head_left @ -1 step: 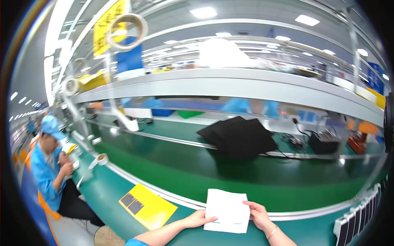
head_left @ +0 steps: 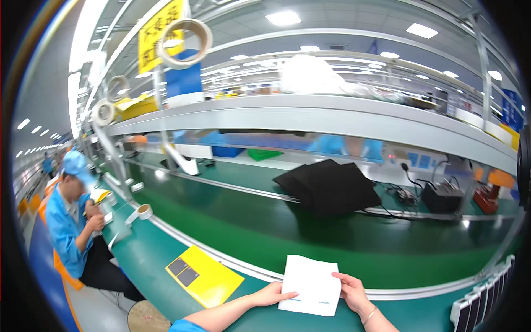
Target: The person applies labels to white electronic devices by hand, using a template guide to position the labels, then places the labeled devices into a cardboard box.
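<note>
Between my two hands is a white, flat, paper-like sheet (head_left: 311,283) with small blue marks near its lower edge. My left hand (head_left: 275,294) pinches its left side, thumb on top. The right side is gripped by my right hand (head_left: 352,288), also with the thumb over the front. The sheet is held over the near edge of the green bench. To its left lies a yellow sheet (head_left: 213,279) with dark rectangles on it, touched by neither hand.
Beyond the bench edge runs a green conveyor belt (head_left: 249,235), with black sheets (head_left: 327,188) on its far side. A tape roll (head_left: 144,211) sits at the left. A co-worker (head_left: 72,221) in blue is seated there. Black strips in a white rack (head_left: 481,299) stand at right.
The whole view has shifted slightly, so everything appears a little farther right. Both hands keep the same hold on the white sheet.
</note>
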A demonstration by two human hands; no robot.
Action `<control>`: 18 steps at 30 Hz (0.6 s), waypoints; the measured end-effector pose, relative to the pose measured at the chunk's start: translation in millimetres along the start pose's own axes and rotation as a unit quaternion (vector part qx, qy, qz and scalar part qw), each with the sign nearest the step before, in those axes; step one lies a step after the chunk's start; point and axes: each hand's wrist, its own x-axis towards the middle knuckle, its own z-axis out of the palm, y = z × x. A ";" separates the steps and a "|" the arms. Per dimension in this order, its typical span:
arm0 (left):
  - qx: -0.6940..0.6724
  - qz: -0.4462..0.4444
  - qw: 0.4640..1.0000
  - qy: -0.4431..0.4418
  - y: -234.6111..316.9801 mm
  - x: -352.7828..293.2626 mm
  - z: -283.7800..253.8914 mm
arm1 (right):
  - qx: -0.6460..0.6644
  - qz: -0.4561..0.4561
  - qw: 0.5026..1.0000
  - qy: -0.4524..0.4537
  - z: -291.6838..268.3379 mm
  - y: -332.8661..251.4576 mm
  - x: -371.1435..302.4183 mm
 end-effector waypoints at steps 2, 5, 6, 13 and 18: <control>-0.018 -0.029 0.999 0.010 4.1 -7.4 -3.5 | 0.022 0.000 1.000 -0.004 2.3 6.7 6.1; -0.047 -0.044 0.998 0.010 -3.9 -13.6 -6.2 | 0.008 0.011 1.000 -0.010 11.9 5.0 8.5; -0.051 -0.034 0.998 0.013 -6.3 -12.9 -7.4 | 0.004 0.010 1.000 -0.016 9.8 7.7 10.5; -0.050 -0.029 0.998 -0.020 3.9 -3.4 -8.8 | -0.027 -0.004 1.000 -0.002 1.9 5.6 1.3; -0.072 -0.054 0.991 0.098 -23.7 -17.2 -11.0 | -0.054 0.006 0.995 -0.080 18.4 3.1 11.8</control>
